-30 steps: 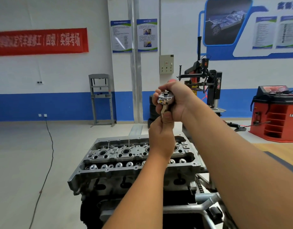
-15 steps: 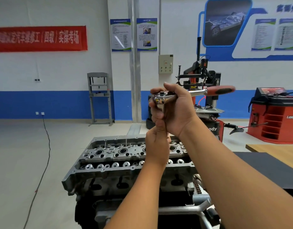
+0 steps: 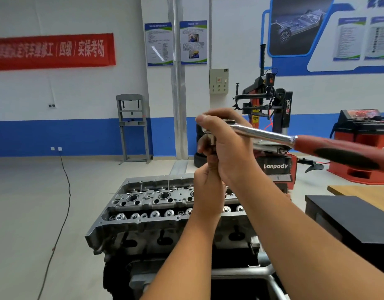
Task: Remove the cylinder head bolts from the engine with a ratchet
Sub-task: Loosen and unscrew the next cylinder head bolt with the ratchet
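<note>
A grey engine with its cylinder head uncovered stands on a stand in front of me. Above its right half I hold a ratchet with a chrome shaft and a red and black handle that points right. My right hand is wrapped over the ratchet head. Just below it, my left hand grips the extension bar that runs down from the ratchet toward the head; the bar and the bolt under it are hidden by my hands.
A black box on a wooden table stands close on the right. Behind the engine are a tyre changer and a red machine. A black cable runs across the floor at left.
The ratchet handle has swung round toward the right and nearer to me, from hidden behind my right hand to fully in view. Both hands stay on the tool above the head.
</note>
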Available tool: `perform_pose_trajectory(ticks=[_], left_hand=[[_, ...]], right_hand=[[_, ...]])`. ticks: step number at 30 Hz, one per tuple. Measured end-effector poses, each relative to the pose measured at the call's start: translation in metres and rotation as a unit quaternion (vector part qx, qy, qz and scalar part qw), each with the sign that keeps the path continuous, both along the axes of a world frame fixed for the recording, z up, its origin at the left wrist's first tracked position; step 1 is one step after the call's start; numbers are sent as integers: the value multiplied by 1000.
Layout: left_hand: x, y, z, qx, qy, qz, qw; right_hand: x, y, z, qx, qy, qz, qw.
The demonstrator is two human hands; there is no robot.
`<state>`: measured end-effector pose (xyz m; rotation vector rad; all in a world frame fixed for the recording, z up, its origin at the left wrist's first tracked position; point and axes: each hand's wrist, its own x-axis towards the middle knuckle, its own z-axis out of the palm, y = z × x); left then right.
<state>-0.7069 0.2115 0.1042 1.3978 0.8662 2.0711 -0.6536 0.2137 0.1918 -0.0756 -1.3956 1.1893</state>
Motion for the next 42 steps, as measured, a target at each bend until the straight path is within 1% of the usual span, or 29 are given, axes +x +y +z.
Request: perform_pose_trajectory(ticks=[1,3,5,6,7,9,10,12,14,15,16,17,18,20,22,23,25,26,29,30,31,32,33,35,36,37,39,40,42], left_hand=[[-1,0,0,-6,-15,-4,1000],[-2,0,-1,-27,-27,-13,999],[-3,0,-1,-45,-11,-12,999],[-3,0,-1,-51,0,-7,999],[-3,0,-1,-53,9,-2,999],[-3,-1,-1,-49,10,1,999],[-4,-1,-1,-42,4,-5,999],[-4,-2,-3,-21,4,-23,1000],[-3,1,-4,-21,20,-16,999],[-3,2,-4,-27,21,-4,999],[-3,1,-3,-31,11,6,999],[-3,-1,-2,-35,-6,8,999],[-2,-2,-1,-39,-23,5,999],[-3,-3,-1,-54,-31,-5,998],[-3,-1,-2,-65,-5,-10,998],[-3,-1,-2,-70,8,-12,997],[-4,-1,-2,-70,14,-22,997],[-4,-1,-2,-67,14,-30,997],[-3,-2,-1,-49,15,-34,998],[-2,-2,-2,-41,18,-32,999],[-2,-2,-2,-36,18,-26,999],[-2,-2,-2,-37,15,-16,999],[-2,-3,-2,-43,11,-6,999],[-3,-2,-2,-58,5,4,998],[-3,-2,-2,-66,5,3,998],[-3,-3,-2,-72,8,-1,997],[-3,-3,-1,-71,20,-12,997],[-3,-3,-1,-67,23,-20,997],[-2,-5,-1,-61,19,-32,997]], right_hand=[[-1,2,4,-11,-13,20,1000],[2,10,12,-52,-49,125,990],[9,21,19,-84,-74,263,958],[13,24,21,-96,-77,307,944],[14,25,22,-102,-79,325,937],[11,22,19,-93,-84,303,945],[9,18,16,-88,-78,255,960],[5,8,6,-61,-20,119,991],[1,-1,-4,-1,25,-9,1000],[-1,-4,-4,24,23,-48,998],[-4,-5,-2,32,8,-59,998],[-6,-5,2,20,-15,-44,999],[-5,-2,8,-6,-42,-2,999],[1,4,17,-62,-87,150,983],[13,15,22,-102,-75,280,951],[17,18,22,-115,-65,306,943],[19,18,19,-120,-53,291,948],[18,15,16,-113,-43,255,959],[12,2,-1,-45,8,71,996],[10,-1,-3,-14,8,17,1000],[8,-2,-2,8,-5,-12,1000],[7,0,2,13,-28,-5,1000],[8,3,7,0,-54,39,998],[12,11,17,-50,-92,198,975],[15,15,21,-77,-87,269,956],[17,20,22,-103,-72,309,943],[21,25,20,-129,-54,322,936],[21,24,18,-125,-48,305,943],[18,14,9,-97,-19,210,973]])
